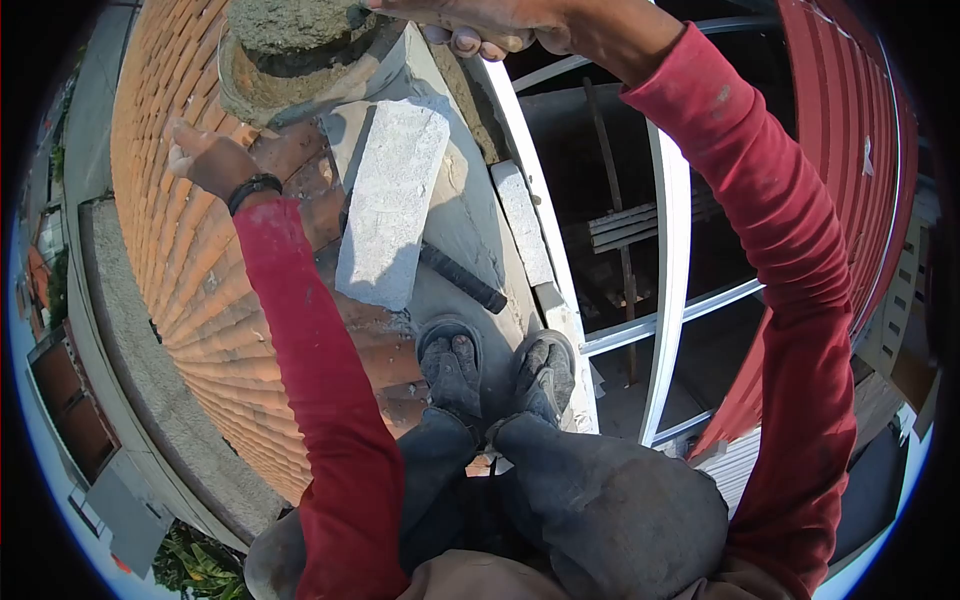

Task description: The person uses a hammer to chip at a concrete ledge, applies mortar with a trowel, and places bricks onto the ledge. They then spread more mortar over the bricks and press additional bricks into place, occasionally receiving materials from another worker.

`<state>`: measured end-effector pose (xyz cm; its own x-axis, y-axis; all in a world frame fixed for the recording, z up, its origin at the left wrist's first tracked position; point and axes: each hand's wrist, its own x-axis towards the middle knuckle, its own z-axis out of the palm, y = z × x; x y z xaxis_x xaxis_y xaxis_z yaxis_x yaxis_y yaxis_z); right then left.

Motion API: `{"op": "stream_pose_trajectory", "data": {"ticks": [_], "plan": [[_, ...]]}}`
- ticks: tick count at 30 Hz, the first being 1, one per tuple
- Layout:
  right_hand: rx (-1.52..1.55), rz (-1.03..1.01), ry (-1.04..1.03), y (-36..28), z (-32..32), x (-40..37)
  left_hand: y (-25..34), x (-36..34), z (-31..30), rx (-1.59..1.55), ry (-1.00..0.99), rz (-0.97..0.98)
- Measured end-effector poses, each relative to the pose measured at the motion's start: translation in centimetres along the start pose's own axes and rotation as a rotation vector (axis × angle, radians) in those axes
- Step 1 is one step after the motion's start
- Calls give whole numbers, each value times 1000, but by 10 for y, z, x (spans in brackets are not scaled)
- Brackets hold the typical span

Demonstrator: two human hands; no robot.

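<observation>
My left hand (207, 160) is held above the orange roof tiles, its fingers curled in; whether anything is between them is hidden. At the top, my right hand (490, 25) reaches leftward, fingers bent, beside the bucket of wet mortar; what it grips is cut off by the frame edge. The bucket (240, 90) holds grey mortar (285, 25) and stands on the tiles. Below it a pale rectangular block (393, 205) lies slantwise on the ledge. A dark handle (462, 277) sticks out from under the block.
Orange tiles (180, 250) slope away at left. My sandaled feet (452, 370) stand on the narrow ledge. Right of it, white metal beams (668, 260) cross a dark open drop, with red roofing (850, 130) beyond. A thin pale block (521, 220) lies along the edge.
</observation>
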<state>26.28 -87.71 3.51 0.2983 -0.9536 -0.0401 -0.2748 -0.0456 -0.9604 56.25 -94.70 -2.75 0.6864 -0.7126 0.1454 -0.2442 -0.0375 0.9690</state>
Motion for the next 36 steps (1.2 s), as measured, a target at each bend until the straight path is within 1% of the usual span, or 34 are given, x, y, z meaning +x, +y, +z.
{"op": "stream_pose_trajectory", "data": {"ticks": [1,2,3,4,5,6,7,9,11,13,15,16,17,19,21,22,23,24,25,26,27,29,30,33,34,36], "plan": [[2,-3,7,-1,0,-2,24,-51,-12,-93,100,248],[7,-4,7,-1,1,-2,34,-91,-24,-83,101,450],[10,0,10,-2,2,-3,41,-143,-29,-214,-46,452],[13,-1,12,-2,1,-3,26,-189,-27,-294,-190,384],[13,-1,15,-3,2,-3,20,-230,-30,-166,-466,452],[12,-8,19,-2,2,-5,15,-254,-23,5,-701,386],[16,-14,24,-4,3,-5,3,-274,-11,198,-910,271],[16,-27,33,-5,4,-7,-59,-295,19,701,-973,392],[18,-35,47,-8,3,-10,-116,-297,48,1159,-1062,554],[23,-40,63,-13,0,-19,-154,-298,72,1395,-1137,653],[35,-34,84,-19,-5,-33,-152,-304,90,1573,-1320,428],[46,-22,95,-21,-9,-42,-171,-300,94,1586,-1420,411],[58,-12,102,-21,-14,-51,-176,-303,96,1683,-1413,494],[63,15,122,-25,-19,-70,-145,-305,90,1733,-1341,579],[76,48,140,-29,-24,-87,-167,-303,104,1741,-1353,418],[79,61,149,-31,-26,-94,-172,-305,105,1810,-1402,628],[84,69,158,-34,-30,-102,-176,-306,107,1812,-1407,640],[87,81,162,-37,-31,-107,-177,-307,108,1811,-1332,549],[89,88,164,-40,-34,-114,-164,-306,107,1804,-1256,460],[91,98,176,-44,-35,-122,-151,-302,103,1712,-1359,446],[87,111,182,-48,-37,-129,-152,-297,103,1713,-1370,460],[80,137,188,-56,-44,-141,-153,-288,103,1521,-1380,215],[72,152,190,-60,-45,-148,-154,-290,100,1525,-1384,220],[50,205,185,-72,-47,-166,-157,-295,94,1397,-1247,178],[47,231,182,-78,-44,-172,-147,-294,87,1400,-1250,172],[36,281,188,-83,-47,-186,-123,-289,74,1235,-1318,197]]}}
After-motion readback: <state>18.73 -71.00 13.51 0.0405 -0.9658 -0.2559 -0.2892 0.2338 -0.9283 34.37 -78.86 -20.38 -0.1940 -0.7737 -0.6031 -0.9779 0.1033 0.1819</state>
